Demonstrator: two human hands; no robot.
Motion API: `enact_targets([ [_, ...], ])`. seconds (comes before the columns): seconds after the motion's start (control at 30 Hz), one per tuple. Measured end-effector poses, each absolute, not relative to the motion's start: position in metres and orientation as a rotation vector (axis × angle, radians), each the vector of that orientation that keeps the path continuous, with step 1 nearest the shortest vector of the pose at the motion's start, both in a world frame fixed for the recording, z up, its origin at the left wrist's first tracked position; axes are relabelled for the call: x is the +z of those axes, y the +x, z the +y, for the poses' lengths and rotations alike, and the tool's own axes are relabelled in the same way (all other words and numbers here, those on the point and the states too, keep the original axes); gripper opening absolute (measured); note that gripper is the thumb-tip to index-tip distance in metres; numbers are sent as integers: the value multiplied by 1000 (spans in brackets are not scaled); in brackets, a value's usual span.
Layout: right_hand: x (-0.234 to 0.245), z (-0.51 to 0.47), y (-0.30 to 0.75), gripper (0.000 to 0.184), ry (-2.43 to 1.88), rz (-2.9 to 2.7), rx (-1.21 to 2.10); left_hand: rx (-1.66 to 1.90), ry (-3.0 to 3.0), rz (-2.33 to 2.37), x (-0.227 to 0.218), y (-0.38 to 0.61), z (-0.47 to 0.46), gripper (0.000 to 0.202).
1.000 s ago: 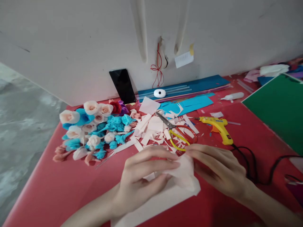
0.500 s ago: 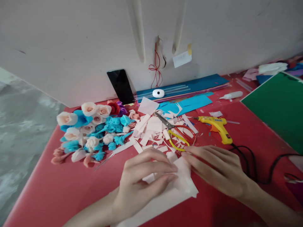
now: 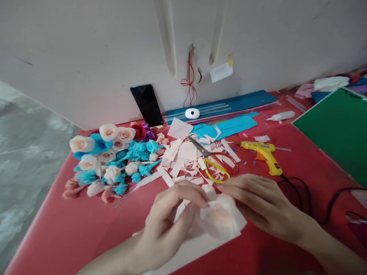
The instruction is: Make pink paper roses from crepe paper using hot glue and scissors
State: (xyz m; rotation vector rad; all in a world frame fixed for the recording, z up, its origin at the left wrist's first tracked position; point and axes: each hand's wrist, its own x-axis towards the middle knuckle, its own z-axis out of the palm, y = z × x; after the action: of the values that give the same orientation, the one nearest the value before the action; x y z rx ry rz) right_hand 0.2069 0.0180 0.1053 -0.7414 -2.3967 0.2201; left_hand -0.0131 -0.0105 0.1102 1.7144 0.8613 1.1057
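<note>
A small piece of white crepe paper (image 3: 220, 215) with a pinkish, bulging middle is held between my hands. My left hand (image 3: 174, 217) pinches its left side between thumb and fingertips. On the far right side, my right hand (image 3: 258, 202) grips the same piece; its thumb is hidden. A larger white sheet (image 3: 183, 259) lies below on the red table. Just beyond my fingers are scissors (image 3: 205, 152) with a red and a yellow handle, resting on white paper scraps (image 3: 177, 160).
Paper flowers (image 3: 109, 160) in cream, blue and pink cluster at the left. A yellow glue gun (image 3: 265, 152) with a black cord lies at the right, near a green board (image 3: 338, 130). A phone (image 3: 146, 105) leans on the wall; a white glue bottle (image 3: 281, 115) lies farther back.
The crepe paper has opened toward me, showing more of its pinkish middle. My left fingers have shifted slightly left and closed up; my right hand has barely moved.
</note>
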Motion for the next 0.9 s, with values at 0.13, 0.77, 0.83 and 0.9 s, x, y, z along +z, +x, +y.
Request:
enact_targets([
  [0.13,106,13,208,18,-848,-2271,394,1191,1816,841,110,-18,-5,30],
  [0.77,112,1,185,19,-1110,-1791,1783,1323,2487,888,114,-16,7,17],
  [0.83,112,-1,185,20,-1110,-1775,1791,1329,2541,884,114,-16,7,14],
  [0.9,109,-5,185,19,-1100,-1781,1763,1341,2580,885,114,-16,7,13],
])
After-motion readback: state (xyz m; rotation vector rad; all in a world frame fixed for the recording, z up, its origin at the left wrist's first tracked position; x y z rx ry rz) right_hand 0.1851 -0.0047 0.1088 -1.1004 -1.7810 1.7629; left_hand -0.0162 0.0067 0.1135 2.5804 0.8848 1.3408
